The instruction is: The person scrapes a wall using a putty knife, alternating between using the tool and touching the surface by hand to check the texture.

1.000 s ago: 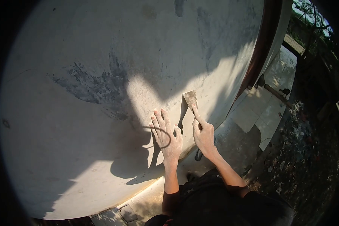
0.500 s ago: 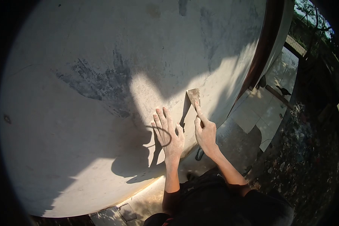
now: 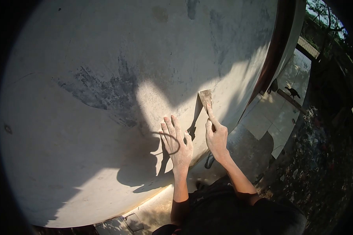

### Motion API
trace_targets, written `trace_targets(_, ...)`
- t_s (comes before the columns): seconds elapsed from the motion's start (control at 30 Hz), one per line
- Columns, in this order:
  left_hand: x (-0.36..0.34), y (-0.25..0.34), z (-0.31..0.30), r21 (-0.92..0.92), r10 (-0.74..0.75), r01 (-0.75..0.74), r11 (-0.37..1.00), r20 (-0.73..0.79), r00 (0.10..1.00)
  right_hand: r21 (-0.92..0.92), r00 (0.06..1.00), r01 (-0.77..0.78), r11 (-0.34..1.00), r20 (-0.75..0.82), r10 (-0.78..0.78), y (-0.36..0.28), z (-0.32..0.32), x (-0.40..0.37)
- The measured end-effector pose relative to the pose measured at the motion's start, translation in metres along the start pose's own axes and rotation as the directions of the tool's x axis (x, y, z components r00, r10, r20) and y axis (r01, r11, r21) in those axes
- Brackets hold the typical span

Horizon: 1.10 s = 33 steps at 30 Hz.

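My left hand (image 3: 177,144) lies flat against the pale wall (image 3: 78,145), fingers stretched upward and coated in whitish dust. To its right, my right hand (image 3: 217,138) grips a putty knife (image 3: 206,97), index finger extended along the base of the blade. The flat blade points up and its broad end is at the wall surface, where sunlight meets shade. Most of the handle is hidden inside my fist. A dark grey scraped patch (image 3: 106,88) marks the wall up and left of my hands.
A dark brown vertical frame (image 3: 268,51) borders the wall on the right. Beyond it lies a tiled floor (image 3: 276,117) with a dark bird (image 3: 292,92) beside a wooden bar (image 3: 290,100). Debris-strewn ground (image 3: 306,172) spreads at the lower right.
In the view, my right hand and the putty knife have shifted slightly right. My left hand stays flat on the wall, and the bird is now more upright.
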<state>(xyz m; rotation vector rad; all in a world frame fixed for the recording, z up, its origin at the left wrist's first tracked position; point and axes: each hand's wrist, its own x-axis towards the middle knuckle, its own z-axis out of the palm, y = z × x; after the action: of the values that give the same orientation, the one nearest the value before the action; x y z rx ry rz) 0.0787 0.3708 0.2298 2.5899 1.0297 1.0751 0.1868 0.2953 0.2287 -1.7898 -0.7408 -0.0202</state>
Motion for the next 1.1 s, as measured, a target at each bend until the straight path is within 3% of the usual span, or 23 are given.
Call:
trace_targets(0.13,-0.001,0.002,0.003,-0.006,0.006,-0.006,1.0,-0.024,1.0,0.012,0.997,-0.07,0.997,0.029,0.07,-0.011,-0.004,0.004)
trace_targets(0.17,-0.001,0.001,0.004,0.009,0.009,-0.009,1.0,-0.03,1.0,-0.027,0.999,0.034,0.999,0.006,-0.034,0.001,0.004,-0.006)
trace_targets(0.3,-0.001,-0.002,0.005,0.0,0.012,-0.012,1.0,-0.025,1.0,-0.019,0.998,0.062,0.998,0.033,-0.062,0.015,0.01,-0.023)
trace_targets(0.4,0.0,0.001,0.003,-0.024,-0.001,0.001,1.0,-0.011,1.0,-0.001,1.0,-0.006,1.0,0.021,0.006,-0.012,-0.009,0.003)
trace_targets(0.6,-0.001,-0.001,0.006,0.007,0.013,-0.013,1.0,-0.032,0.999,-0.023,0.999,0.009,1.0,0.033,-0.008,-0.001,0.005,-0.018)
trace_targets(0.8,0.002,0.003,-0.002,-0.005,0.001,-0.001,1.0,-0.009,1.0,-0.025,1.0,-0.028,0.999,-0.011,0.028,-0.027,-0.018,0.019)
trace_targets(1.0,0.001,0.0,-0.001,0.009,0.005,-0.005,1.0,0.006,1.0,-0.116,0.999,0.0,0.993,0.046,0.005,-0.002,0.005,-0.024)
trace_targets(1.1,0.003,0.0,-0.004,0.0,0.003,-0.003,1.0,0.012,1.0,-0.132,0.998,0.062,0.989,-0.021,-0.065,-0.009,-0.008,-0.007)
